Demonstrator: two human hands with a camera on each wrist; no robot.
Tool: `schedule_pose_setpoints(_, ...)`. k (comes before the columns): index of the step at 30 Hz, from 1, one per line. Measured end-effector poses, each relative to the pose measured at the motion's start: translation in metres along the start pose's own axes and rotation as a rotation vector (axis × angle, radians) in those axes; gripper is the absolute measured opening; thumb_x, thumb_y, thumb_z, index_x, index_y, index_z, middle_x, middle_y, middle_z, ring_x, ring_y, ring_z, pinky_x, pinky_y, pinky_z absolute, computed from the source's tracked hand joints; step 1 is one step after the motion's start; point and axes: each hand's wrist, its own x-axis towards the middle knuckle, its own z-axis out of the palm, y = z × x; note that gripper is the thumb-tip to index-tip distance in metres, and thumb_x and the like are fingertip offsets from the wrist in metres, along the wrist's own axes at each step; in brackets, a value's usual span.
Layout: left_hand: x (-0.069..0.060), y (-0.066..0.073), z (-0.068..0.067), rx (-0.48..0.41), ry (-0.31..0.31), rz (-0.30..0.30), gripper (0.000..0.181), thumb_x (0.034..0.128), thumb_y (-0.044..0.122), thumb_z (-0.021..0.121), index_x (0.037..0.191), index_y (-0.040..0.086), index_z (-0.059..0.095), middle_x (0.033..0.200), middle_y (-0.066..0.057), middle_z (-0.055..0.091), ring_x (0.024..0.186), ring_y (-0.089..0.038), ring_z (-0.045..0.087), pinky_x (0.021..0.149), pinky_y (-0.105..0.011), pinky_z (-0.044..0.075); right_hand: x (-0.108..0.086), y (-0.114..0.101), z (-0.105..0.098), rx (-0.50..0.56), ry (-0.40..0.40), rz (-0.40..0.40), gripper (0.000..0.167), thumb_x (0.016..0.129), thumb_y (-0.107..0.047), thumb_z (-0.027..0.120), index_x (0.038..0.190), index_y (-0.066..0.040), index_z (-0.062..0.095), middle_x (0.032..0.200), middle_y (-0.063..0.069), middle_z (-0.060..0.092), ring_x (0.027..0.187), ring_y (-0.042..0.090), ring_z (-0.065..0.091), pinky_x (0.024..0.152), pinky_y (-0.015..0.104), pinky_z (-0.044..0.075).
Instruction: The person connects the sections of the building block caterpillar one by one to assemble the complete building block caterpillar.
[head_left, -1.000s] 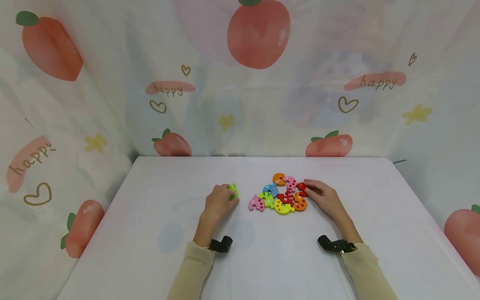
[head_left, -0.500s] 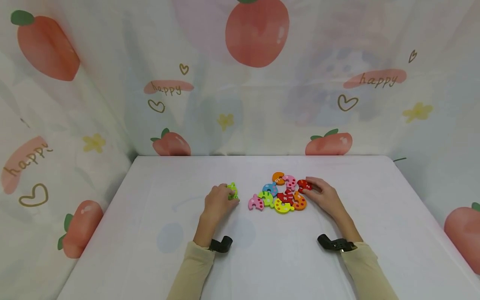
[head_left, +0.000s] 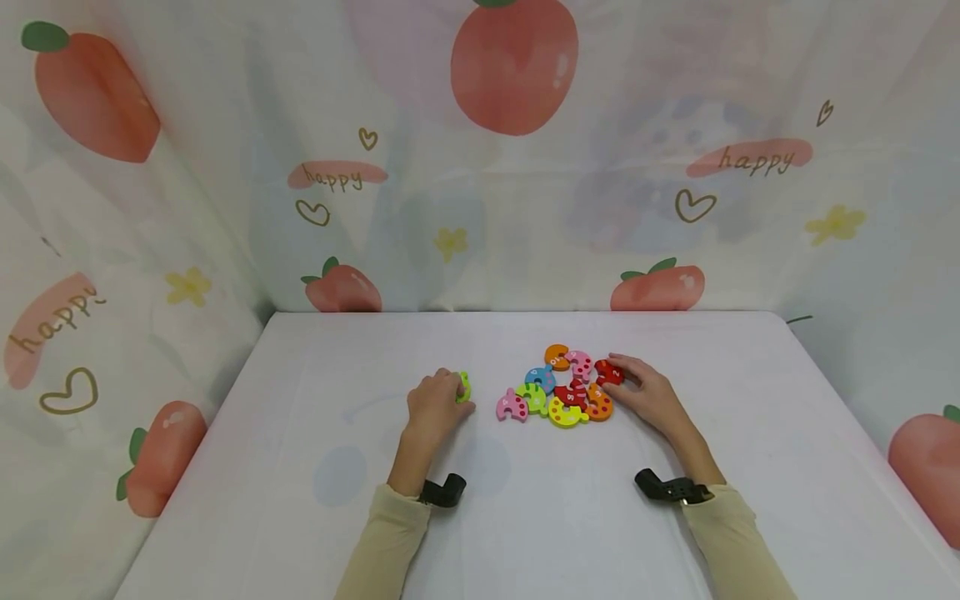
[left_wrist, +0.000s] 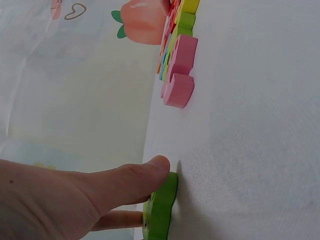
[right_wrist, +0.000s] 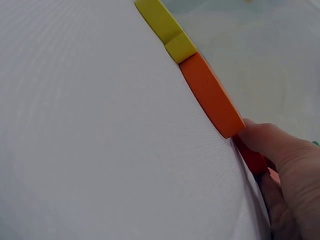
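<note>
My left hand (head_left: 435, 407) holds a light green puzzle piece (head_left: 464, 387) on the white table, left of the other pieces. In the left wrist view, the thumb lies along the edge of this green piece (left_wrist: 160, 207), and part of the piece is cut off by the frame. At the right of the cluster, my right hand (head_left: 651, 392) pinches a red piece (head_left: 608, 372) marked 2. The right wrist view has the thumb against the red piece (right_wrist: 251, 156), just beside an orange piece (right_wrist: 212, 95).
Several linked pieces lie between the hands: pink (head_left: 512, 406), green (head_left: 532, 398), blue (head_left: 540, 379), yellow (head_left: 567, 413), red (head_left: 572, 395) and orange (head_left: 599, 403). Farther back are another orange piece (head_left: 557, 357) and a pink one (head_left: 579, 363). A printed cloth (head_left: 495, 225) hangs behind the table (head_left: 525, 517).
The red piece under my right hand has shifted slightly right and turned, so its 2 shows. My left fingers have moved a little over the green piece, covering more of it.
</note>
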Motion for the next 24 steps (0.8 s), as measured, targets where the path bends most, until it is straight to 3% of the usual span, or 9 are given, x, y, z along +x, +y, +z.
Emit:
schedule_pose_setpoints(6, -0.001, -0.003, -0.001, -0.011, -0.016, 0.035, 0.021, 0.0829, 0.025, 0.077, 0.093, 0.011, 0.065, 0.102, -0.003, 0.068, 0.082, -0.018, 0.055, 0.073, -0.034, 0.05, 0.0, -0.002, 0.001, -0.005, 0.005, 0.01, 0.058, 0.092, -0.036, 0.066, 0.141, -0.01, 0.05, 0.147, 0.017, 0.047, 0.137, 0.037, 0.042, 0.109, 0.055, 0.039)
schedule_pose_setpoints(12, 0.0, -0.013, -0.005, -0.019, -0.055, 0.125, 0.027, 0.0826, 0.02, 0.077, 0.104, 0.009, 0.066, 0.101, -0.003, 0.07, 0.083, -0.017, 0.058, 0.077, -0.034, 0.051, -0.001, 0.0, 0.001, -0.002, -0.004, 0.002, 0.057, 0.092, -0.036, 0.065, 0.14, -0.009, 0.05, 0.146, 0.018, 0.048, 0.136, 0.037, 0.042, 0.11, 0.055, 0.038)
schedule_pose_setpoints(16, 0.0, -0.018, -0.009, -0.051, -0.083, 0.16, 0.037, 0.0826, 0.017, 0.077, 0.117, 0.007, 0.067, 0.119, -0.008, 0.068, 0.101, -0.023, 0.063, 0.091, -0.039, 0.051, 0.0, 0.0, 0.001, 0.003, 0.004, -0.019, 0.056, 0.092, -0.035, 0.065, 0.139, -0.008, 0.051, 0.145, 0.019, 0.049, 0.135, 0.038, 0.044, 0.109, 0.055, 0.038)
schedule_pose_setpoints(19, 0.001, -0.022, -0.01, -0.07, -0.123, 0.175, 0.041, 0.0846, 0.014, 0.075, 0.123, 0.006, 0.065, 0.134, -0.012, 0.06, 0.12, -0.028, 0.059, 0.103, -0.042, 0.047, 0.0, 0.0, 0.001, 0.004, 0.008, -0.027, 0.055, 0.092, -0.033, 0.066, 0.139, -0.008, 0.052, 0.145, 0.019, 0.049, 0.135, 0.037, 0.044, 0.109, 0.055, 0.039)
schedule_pose_setpoints(24, 0.005, -0.031, -0.01, -0.068, -0.138, 0.202, 0.039, 0.0859, 0.002, 0.07, 0.124, 0.008, 0.067, 0.142, -0.015, 0.052, 0.131, -0.032, 0.05, 0.109, -0.042, 0.044, -0.001, -0.002, 0.001, 0.009, 0.009, -0.029, 0.055, 0.092, -0.033, 0.066, 0.138, -0.007, 0.052, 0.144, 0.019, 0.05, 0.135, 0.037, 0.045, 0.109, 0.055, 0.039)
